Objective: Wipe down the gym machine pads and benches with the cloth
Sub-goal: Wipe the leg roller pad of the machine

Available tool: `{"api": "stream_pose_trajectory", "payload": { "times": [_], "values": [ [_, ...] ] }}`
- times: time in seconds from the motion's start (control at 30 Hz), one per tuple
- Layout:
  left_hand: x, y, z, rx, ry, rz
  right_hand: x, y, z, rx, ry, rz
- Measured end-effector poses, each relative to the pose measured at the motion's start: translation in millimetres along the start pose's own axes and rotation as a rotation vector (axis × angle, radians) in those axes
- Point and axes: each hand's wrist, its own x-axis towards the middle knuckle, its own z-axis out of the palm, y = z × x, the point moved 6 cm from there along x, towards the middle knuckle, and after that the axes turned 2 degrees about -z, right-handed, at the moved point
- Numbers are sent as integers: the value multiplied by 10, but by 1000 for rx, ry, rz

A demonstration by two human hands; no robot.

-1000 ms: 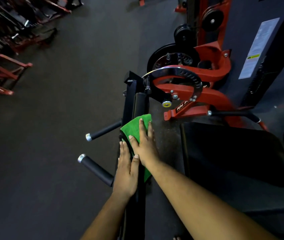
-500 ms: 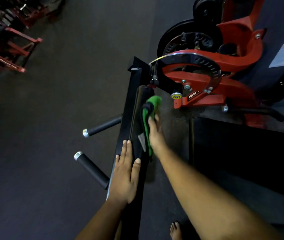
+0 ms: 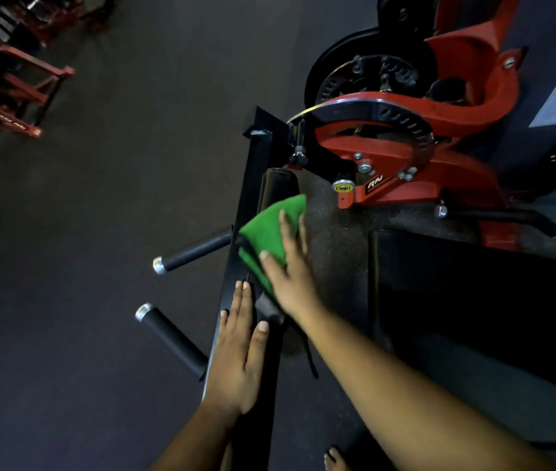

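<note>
The right hand [image 3: 291, 270] lies flat with fingers spread on the green cloth [image 3: 266, 236], pressing it onto the narrow black pad [image 3: 274, 188] (the cloth drapes over the pad's far half). Just nearer, the left hand [image 3: 239, 355] rests flat, fingers straight and together, on the same pad, two black handles [image 3: 181, 253] projecting left

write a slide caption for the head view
Right hand presses green cloth on narrow pad; left hand rests flat.
</note>
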Motion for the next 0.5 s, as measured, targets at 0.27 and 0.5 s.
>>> {"api": "stream_pose_trajectory", "payload": {
  "times": [0.27,0.5],
  "values": [
    [-35,17,-25,2,-22,14,908,-172,-19,-153,4,-105],
    [-20,-13,-5,-39,-23,23,-324,671,324,559,-62,579]
  ]
}}
